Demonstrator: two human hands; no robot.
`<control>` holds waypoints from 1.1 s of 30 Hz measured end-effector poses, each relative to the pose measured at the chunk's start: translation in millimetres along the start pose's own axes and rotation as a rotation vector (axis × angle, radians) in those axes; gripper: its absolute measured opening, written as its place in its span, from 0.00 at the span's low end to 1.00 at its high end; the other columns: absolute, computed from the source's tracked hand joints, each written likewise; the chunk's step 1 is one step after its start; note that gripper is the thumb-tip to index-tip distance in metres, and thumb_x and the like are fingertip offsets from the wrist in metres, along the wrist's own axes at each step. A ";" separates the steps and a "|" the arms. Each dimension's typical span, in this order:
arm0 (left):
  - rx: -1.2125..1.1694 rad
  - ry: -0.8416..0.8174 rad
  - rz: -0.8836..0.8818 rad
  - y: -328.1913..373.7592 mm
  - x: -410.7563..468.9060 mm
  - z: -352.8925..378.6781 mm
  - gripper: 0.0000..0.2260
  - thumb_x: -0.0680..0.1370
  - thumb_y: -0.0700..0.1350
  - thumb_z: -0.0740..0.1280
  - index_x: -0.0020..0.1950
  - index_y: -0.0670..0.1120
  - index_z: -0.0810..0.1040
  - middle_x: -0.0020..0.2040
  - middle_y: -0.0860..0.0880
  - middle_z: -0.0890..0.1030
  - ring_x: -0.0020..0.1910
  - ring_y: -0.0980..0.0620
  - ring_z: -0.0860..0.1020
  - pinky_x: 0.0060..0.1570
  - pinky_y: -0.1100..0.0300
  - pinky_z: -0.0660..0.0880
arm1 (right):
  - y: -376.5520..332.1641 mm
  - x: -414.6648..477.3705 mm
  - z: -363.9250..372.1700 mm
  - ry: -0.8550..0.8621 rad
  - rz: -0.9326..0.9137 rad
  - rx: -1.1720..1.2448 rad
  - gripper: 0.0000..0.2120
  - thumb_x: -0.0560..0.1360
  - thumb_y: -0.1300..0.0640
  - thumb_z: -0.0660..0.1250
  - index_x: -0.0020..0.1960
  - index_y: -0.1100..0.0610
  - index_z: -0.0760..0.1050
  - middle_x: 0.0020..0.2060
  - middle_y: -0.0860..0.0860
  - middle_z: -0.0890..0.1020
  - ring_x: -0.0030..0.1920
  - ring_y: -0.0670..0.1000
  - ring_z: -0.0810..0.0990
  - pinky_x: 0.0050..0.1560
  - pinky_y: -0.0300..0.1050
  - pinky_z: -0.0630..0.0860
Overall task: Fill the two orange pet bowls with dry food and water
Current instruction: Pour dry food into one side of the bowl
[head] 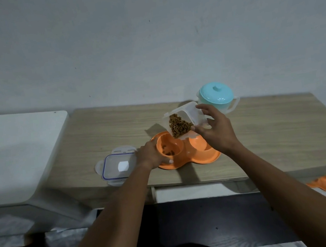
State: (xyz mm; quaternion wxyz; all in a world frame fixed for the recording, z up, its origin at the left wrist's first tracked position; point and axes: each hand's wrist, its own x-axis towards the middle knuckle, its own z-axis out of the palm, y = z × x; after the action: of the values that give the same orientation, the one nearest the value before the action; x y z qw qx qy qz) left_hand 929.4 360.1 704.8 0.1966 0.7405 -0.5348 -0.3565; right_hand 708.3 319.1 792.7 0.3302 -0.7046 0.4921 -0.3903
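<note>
My right hand (216, 131) clamps the tub (184, 121) of kibble (179, 126), tilted mouth-down toward the near left over the left bowl (168, 148). My left hand (151, 152) grips that bowl's left rim, hiding it, fingers curled. A few pellets lie inside; the right bowl (200, 145) is half hidden.

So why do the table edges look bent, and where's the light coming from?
Head view: the wide-angle lens bows the table and wall lines. Shadows of the container fall leftward and toward the viewer, so light probably comes from upper right. A bright glare patch sits on the lid; the whole picture is soft and dim.
</note>
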 end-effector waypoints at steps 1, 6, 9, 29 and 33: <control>-0.007 -0.003 0.003 -0.2 0.1 0.0 0.38 0.55 0.53 0.83 0.64 0.55 0.77 0.51 0.51 0.84 0.52 0.48 0.81 0.56 0.48 0.78 | -0.3 -0.6 0.4 0.001 -0.001 0.001 0.28 0.71 0.61 0.79 0.68 0.50 0.75 0.57 0.38 0.77 0.62 0.48 0.77 0.60 0.44 0.78; -0.048 -0.027 -0.002 0.3 0.4 -1.8 0.37 0.56 0.52 0.83 0.64 0.55 0.78 0.53 0.51 0.84 0.52 0.49 0.81 0.56 0.50 0.78 | -1.1 -3.3 0.7 0.011 -0.008 -0.003 0.28 0.71 0.62 0.79 0.67 0.51 0.76 0.56 0.34 0.77 0.58 0.44 0.79 0.59 0.40 0.78; -0.062 -0.052 -0.010 -0.8 2.1 -5.7 0.34 0.55 0.61 0.80 0.60 0.58 0.79 0.48 0.52 0.85 0.49 0.50 0.82 0.55 0.48 0.78 | -1.6 -3.6 0.6 0.003 -0.002 -0.021 0.27 0.71 0.61 0.79 0.67 0.51 0.76 0.56 0.33 0.77 0.53 0.37 0.79 0.56 0.34 0.76; -0.051 -0.069 -0.040 1.3 1.7 -9.7 0.32 0.58 0.58 0.81 0.62 0.57 0.79 0.48 0.50 0.85 0.49 0.49 0.82 0.55 0.48 0.79 | -5.0 -3.6 3.7 -0.002 -0.012 -0.038 0.28 0.70 0.60 0.80 0.67 0.52 0.76 0.59 0.42 0.79 0.63 0.50 0.78 0.66 0.50 0.78; -0.056 -0.068 -0.036 1.7 2.2 -10.1 0.34 0.58 0.58 0.82 0.63 0.57 0.79 0.49 0.51 0.85 0.50 0.49 0.82 0.55 0.48 0.78 | -6.2 -3.4 2.5 -0.001 0.020 -0.008 0.27 0.70 0.62 0.80 0.67 0.52 0.76 0.56 0.36 0.78 0.60 0.48 0.78 0.61 0.42 0.77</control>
State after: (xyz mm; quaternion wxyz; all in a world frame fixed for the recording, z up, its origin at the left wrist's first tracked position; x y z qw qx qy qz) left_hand 936.2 356.5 712.0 0.1924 0.7316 -0.5175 -0.4000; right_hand 712.5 324.4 796.0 0.3315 -0.7013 0.5004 -0.3845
